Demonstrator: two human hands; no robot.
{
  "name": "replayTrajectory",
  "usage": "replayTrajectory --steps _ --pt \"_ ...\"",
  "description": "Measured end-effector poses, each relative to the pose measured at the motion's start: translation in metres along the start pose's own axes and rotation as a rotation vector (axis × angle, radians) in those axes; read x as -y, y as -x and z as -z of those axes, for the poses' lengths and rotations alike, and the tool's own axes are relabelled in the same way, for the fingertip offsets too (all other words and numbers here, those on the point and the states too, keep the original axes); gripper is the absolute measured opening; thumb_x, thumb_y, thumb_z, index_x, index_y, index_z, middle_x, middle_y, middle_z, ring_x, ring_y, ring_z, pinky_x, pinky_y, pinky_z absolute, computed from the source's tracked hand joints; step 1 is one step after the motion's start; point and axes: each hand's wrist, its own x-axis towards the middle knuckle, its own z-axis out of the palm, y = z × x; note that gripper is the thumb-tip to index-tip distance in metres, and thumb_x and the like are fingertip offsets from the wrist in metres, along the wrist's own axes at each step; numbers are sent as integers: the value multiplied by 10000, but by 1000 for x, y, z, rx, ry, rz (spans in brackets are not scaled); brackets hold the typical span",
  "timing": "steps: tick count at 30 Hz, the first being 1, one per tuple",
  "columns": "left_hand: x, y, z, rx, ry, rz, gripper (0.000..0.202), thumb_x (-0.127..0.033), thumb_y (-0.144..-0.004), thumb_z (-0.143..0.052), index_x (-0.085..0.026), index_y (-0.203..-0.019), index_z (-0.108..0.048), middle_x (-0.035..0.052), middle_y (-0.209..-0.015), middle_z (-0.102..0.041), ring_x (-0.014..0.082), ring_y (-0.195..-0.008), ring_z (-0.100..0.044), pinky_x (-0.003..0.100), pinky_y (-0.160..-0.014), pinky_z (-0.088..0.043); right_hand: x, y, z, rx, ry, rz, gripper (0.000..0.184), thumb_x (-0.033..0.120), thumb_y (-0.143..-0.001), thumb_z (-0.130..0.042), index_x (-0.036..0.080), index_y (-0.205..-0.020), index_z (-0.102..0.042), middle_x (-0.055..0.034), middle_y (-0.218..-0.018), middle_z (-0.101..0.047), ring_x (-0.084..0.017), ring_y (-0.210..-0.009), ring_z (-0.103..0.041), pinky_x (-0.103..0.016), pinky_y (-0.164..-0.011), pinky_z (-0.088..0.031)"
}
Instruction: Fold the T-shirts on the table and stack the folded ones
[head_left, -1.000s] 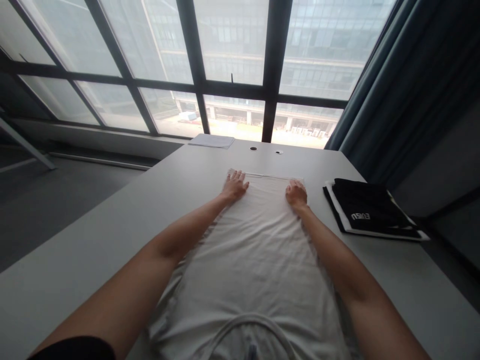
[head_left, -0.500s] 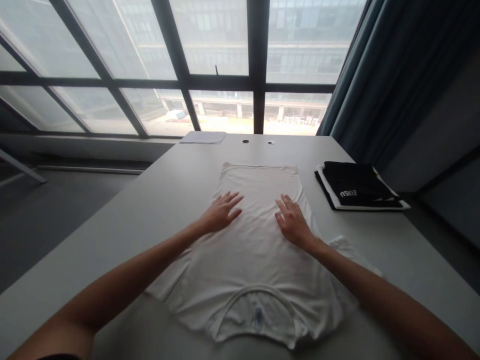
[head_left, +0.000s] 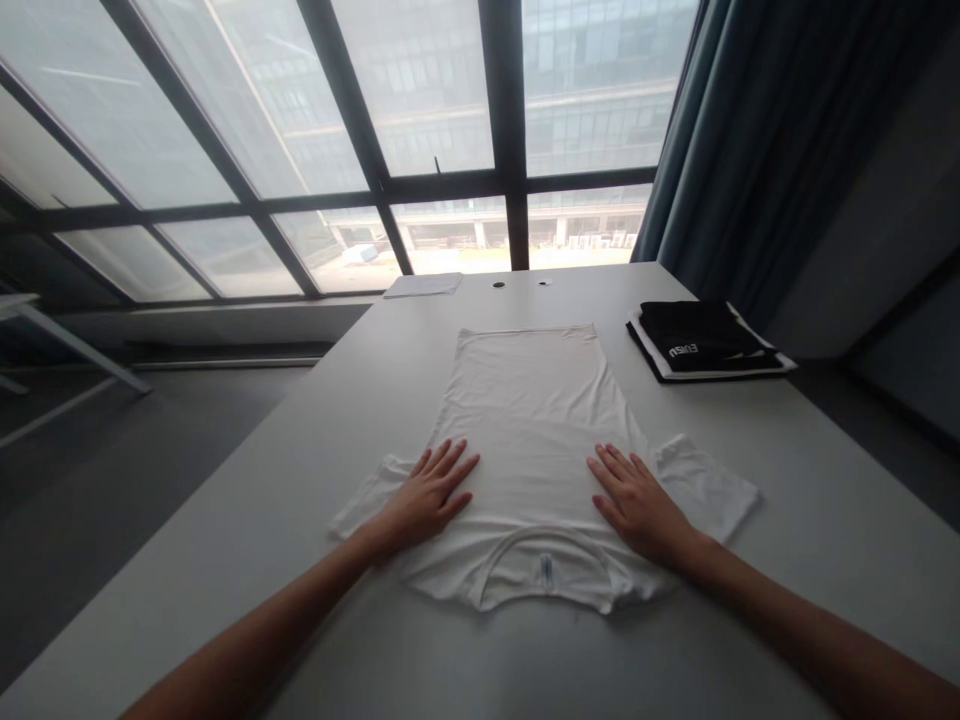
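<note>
A white T-shirt (head_left: 536, 430) lies spread on the table, its neckline towards me and its hem at the far end. Both sleeves stick out to the sides, and light creases run across the body. My left hand (head_left: 431, 495) rests flat on the shirt's left side near the sleeve, fingers spread. On the opposite side my right hand (head_left: 637, 500) lies palm down on the fabric close to the right sleeve, its fingers also stretched out. Neither hand grips the cloth. A small label shows inside the collar.
The white table (head_left: 337, 420) reaches to the window. At its right edge sits a stack of folded black and white clothes (head_left: 705, 340). Papers (head_left: 424, 285) lie at the far left corner. A blue curtain (head_left: 697, 150) hangs at the right, and another table's leg stands at far left.
Both hands have slid towards me along the shirt, from its middle to near the sleeves, and moved farther apart. The camera view has shifted slightly.
</note>
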Motion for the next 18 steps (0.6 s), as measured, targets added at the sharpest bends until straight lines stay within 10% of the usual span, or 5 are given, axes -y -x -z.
replayTrajectory --steps 18 --pt "-45 -18 -8 -127 71 -28 604 -486 -1049 -367 -227 -1589 -293 84 -1643 -265 255 -1529 -200 493 -1238 -174 7 4 -4 -125 36 -5 535 318 -1010 -384 131 -1508 -437 -139 -1619 -320 -261 -1518 -224 -477 -1216 -228"
